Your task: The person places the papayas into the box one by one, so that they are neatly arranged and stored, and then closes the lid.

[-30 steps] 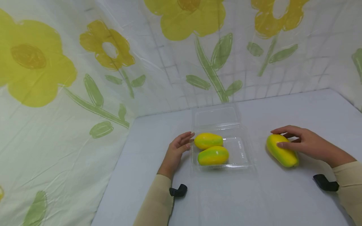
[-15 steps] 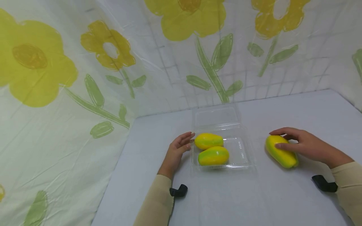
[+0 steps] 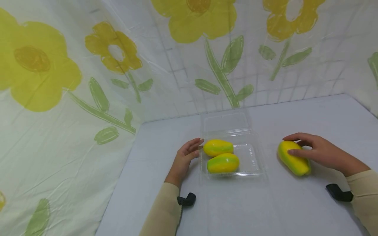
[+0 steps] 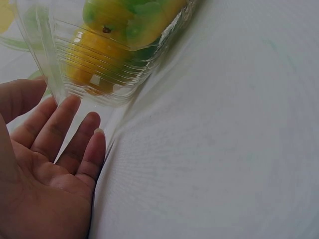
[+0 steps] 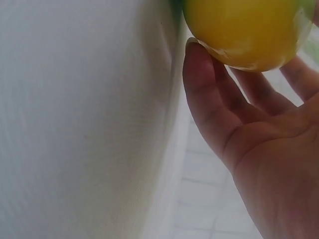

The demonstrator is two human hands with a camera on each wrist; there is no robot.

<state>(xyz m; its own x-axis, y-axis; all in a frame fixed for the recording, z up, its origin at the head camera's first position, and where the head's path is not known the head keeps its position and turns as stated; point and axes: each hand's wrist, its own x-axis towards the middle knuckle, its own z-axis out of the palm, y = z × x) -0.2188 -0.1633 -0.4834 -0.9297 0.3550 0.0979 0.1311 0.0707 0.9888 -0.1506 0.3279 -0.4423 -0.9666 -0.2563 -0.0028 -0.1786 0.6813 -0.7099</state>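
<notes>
A clear plastic clamshell container [image 3: 249, 157] lies with its lid folded back on the table. Two yellow-green papayas rest side by side in its left part, a rear papaya [image 3: 218, 147] and a front papaya [image 3: 223, 163]. My left hand [image 3: 183, 160] is at the container's left side, its fingertips [image 4: 70, 102] at the wall with fingers loosely extended. Farther right, my right hand [image 3: 317, 150] grips a third papaya [image 3: 293, 160], thumb on the near side and fingers on the far side. In the right wrist view that papaya [image 5: 249, 30] is partly cut off by the frame.
The container's lid [image 3: 225, 122] reaches toward the table's back edge. A white cloth covers the table [image 3: 236, 209]. Flower-printed sheets [image 3: 177, 65] hang behind and to the left. Black wrist devices sit at both sleeves.
Almost nothing has moved. The right hand with its papaya has shifted very slightly left over the last second; the left hand and container look the same.
</notes>
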